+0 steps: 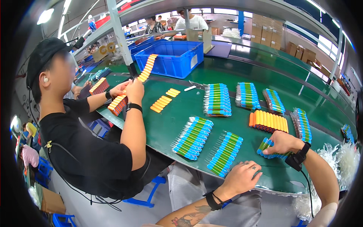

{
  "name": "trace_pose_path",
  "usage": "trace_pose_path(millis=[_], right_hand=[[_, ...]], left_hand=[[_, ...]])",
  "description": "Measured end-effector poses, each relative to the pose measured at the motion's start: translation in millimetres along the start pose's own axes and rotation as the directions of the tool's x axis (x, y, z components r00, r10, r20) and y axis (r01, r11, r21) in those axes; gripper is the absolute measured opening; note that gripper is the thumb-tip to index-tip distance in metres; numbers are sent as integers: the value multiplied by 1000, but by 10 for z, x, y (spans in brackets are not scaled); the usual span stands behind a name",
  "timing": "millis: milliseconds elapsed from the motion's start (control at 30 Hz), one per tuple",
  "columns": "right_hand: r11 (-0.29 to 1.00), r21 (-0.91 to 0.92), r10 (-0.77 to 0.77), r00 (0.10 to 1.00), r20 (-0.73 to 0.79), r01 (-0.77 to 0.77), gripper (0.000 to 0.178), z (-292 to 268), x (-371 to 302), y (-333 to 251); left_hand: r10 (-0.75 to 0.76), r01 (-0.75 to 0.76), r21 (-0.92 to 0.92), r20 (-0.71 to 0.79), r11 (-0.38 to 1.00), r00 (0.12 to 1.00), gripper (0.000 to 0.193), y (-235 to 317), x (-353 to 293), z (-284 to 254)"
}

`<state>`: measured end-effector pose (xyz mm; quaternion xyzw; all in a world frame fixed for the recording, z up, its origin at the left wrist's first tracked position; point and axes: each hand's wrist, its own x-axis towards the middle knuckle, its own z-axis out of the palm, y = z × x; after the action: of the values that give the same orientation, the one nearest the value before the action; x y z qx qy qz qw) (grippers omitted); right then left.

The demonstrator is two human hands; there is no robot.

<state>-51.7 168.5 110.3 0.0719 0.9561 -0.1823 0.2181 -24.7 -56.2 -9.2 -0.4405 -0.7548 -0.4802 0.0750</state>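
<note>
My right hand (281,143) grips a row of blue-and-green handled tools (263,146) close to the table's near edge, thumb and fingers around it. My left hand (242,177) lies palm down on the table edge with its fingers stretched out, holding nothing. Just beyond it is a flat row of thin-shafted tools with blue-and-green handles (225,154); their exact kind is unclear. A thicker stack of the same tools (193,138) sits to its left. Past my right hand is a stack of orange-yellow handled pieces (269,121).
More blue-and-green stacks (217,99) stand farther back on the green table (170,126). A co-worker (87,125) at left handles an orange strip (147,68) beside a blue bin (170,58). Clear plastic bags (342,162) heap at the right edge.
</note>
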Motion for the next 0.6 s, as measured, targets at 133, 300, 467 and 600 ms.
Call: trace_pose_path(millis=[133,300,467,600], right_hand=[[998,13,-61,998,21,60,48,30,-17,125],[991,-30,-130,991,-17,130,45,2,149,273],[995,39,-93,995,36,91,55,21,60,191],[998,30,-61,997,-37,62,61,8,81,368]], left_hand=[[51,-51,-42,3,998,999,15,8,33,45],[24,-24,8,-17,1000,1000,14,31,90,-52],[29,-29,-11,-13,1000,999,14,16,111,-33],[37,-37,13,-7,999,999,12,50,124,29]])
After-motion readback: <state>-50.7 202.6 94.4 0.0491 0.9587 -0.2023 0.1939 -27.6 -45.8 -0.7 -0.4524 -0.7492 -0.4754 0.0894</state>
